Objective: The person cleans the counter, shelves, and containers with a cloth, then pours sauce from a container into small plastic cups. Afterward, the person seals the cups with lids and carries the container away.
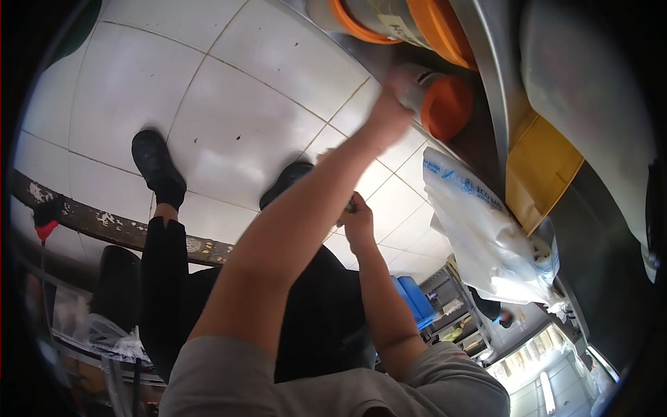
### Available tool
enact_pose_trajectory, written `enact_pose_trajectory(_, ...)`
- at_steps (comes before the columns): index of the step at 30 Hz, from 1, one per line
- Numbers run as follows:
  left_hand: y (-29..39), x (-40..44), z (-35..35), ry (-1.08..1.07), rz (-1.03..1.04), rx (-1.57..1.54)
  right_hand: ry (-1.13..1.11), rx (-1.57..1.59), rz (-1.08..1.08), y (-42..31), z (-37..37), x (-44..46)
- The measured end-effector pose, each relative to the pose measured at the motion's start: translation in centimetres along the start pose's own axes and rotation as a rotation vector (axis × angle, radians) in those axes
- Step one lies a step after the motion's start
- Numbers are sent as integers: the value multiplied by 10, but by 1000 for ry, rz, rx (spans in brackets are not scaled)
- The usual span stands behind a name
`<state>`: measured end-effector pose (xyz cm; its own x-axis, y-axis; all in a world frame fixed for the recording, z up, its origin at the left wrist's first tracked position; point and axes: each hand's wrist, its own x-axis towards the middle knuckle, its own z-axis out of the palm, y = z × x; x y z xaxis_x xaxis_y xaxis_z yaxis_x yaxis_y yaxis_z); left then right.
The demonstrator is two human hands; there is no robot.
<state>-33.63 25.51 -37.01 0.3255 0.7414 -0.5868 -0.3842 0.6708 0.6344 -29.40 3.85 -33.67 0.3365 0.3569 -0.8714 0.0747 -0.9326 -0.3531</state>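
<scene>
Fingers of your left hand [390, 111], toward 1 o'clock, meet the body of a clear jar with an orange lid [436, 104]. Blur and the angle hide their tips, so you cannot tell how far they are closed or whether they bear the jar's weight. The jar is tilted in your view, its lid facing about 4 o'clock. Your right hand [359, 221], just off the centre of the dial, has its fingers curled in around a small dark object [349, 206], too small to name.

At 12 o'clock from the jar is a larger container with an orange lid and a taped label [410, 26]; a steel edge [495, 76] runs beyond them. A white plastic bag printed "ECO BAG" [476, 222] hangs at 3 o'clock, below a yellow-brown panel [542, 174].

Your step in hand looks like handling the jar at its place beside the larger container. Any move with it calls for a secure grip round the body rather than the lid, clear of the steel edge and the bag.
</scene>
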Motion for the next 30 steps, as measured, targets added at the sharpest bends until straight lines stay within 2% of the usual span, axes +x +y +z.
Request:
enact_pose_trajectory(2, -6, 29, -47, 458, 276, 70, -61, 69, -11, -7, 14, -12)
enact_pose_trajectory(3, 7, 42, -76, 542, 399, 100, -111, 49, 13, -6, 17, -15)
enact_pose_trajectory(5, 65, 47, -119, 314, 466, 310, -167, -84, 56, -6, 22, -20)
enact_pose_trajectory(8, 75, 55, -102, 241, 725, 449, -207, -177, 50, 9, 25, -20)
enact_pose_trajectory(10, 49, 40, -96, 283, 365, 597, -229, -204, 45, 12, 29, -16)
enact_pose_trajectory(11, 36, 27, -85, 234, 337, 590, -216, -190, 35, 14, 31, -14)
enact_pose_trajectory(14, 9, -5, -57, -44, 68, 525, -146, -175, 18, 12, 30, -9)
enact_pose_trajectory(17, -11, -12, -43, -143, 243, 653, -74, -170, 12, 5, 31, -6)
enact_pose_trajectory(19, -6, -16, -49, -196, 153, 795, -50, -127, -18, 0, 34, 3)
enact_pose_trajectory(22, 42, -54, -78, -222, 69, 820, 36, -208, -198, -26, 45, 34)
enact_pose_trajectory(23, 61, -77, -95, -187, 122, 776, 111, -320, -392, -49, 53, 49)
enact_pose_trajectory(24, 81, -104, -114, -156, 175, 738, 265, -338, -729, -79, 65, 59)
enact_pose_trajectory(25, 101, -133, -132, -129, 197, 736, 322, -402, -949, -119, 74, 72)
enact_pose_trajectory(27, 135, -195, -162, -62, 105, 826, 518, -457, -1240, -192, 93, 112)
enact_pose_trajectory(29, 142, -247, -172, 40, -57, 743, 576, -618, -1333, -244, 105, 183)
enact_pose_trajectory(30, 125, -269, -171, 93, -54, 625, 648, -873, -1338, -261, 109, 228)
